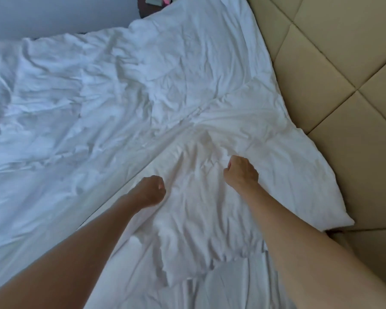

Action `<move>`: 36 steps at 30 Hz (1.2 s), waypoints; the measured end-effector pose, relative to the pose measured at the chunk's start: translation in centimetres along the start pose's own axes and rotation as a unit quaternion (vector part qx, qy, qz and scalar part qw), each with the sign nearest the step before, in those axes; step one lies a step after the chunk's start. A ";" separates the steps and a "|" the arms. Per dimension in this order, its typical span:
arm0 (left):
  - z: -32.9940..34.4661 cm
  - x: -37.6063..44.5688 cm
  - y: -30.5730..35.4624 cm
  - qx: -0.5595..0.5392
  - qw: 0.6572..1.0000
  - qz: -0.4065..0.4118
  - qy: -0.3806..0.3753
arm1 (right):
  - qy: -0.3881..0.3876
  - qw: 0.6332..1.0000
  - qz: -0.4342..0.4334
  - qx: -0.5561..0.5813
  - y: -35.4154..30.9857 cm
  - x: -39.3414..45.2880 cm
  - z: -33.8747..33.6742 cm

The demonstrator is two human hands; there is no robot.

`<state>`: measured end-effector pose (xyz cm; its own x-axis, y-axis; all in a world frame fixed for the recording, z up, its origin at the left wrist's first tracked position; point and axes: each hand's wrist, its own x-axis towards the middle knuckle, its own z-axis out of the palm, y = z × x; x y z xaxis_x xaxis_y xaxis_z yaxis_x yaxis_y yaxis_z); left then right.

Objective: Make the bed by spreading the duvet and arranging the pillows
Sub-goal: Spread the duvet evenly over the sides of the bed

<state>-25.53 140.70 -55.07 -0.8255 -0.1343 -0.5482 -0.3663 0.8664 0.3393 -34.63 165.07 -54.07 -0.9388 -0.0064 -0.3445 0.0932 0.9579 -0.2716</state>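
Both hands were clenched into the crumpled white cotton duvet (120,97), which lay rumpled across the bed and ran up against the tan quilted padded headboard (343,63). The left hand (152,190) had its fingers curled round a bunch of cloth, and the right hand (241,172) gripped a fold just beside it, nearer the headboard. Creases fanned out from the two fists, so the grip looked meant for pulling the cover taut and squaring its top edge. One loose corner lay against the headboard. No separate pillow could be made out.
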 end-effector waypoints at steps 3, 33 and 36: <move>0.7 -7.6 -7.1 -0.024 0.999 -0.036 0.000 | -0.071 0.997 -0.021 -0.014 -4.7 -7.7 2.1; 8.2 -33.0 -45.3 -0.083 0.956 -0.235 0.155 | -0.073 0.846 -0.467 -0.248 -37.6 -33.6 28.4; 7.4 -31.5 -46.3 -0.086 0.958 -0.246 0.119 | -0.122 0.829 -0.460 -0.293 -39.6 -32.3 29.1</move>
<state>20.59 108.33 -59.14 -0.6015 -0.6296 -0.4918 -0.7849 0.5805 0.2168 1.64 119.01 -58.34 -0.4217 -0.8007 -0.4255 -0.8695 0.4902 -0.0608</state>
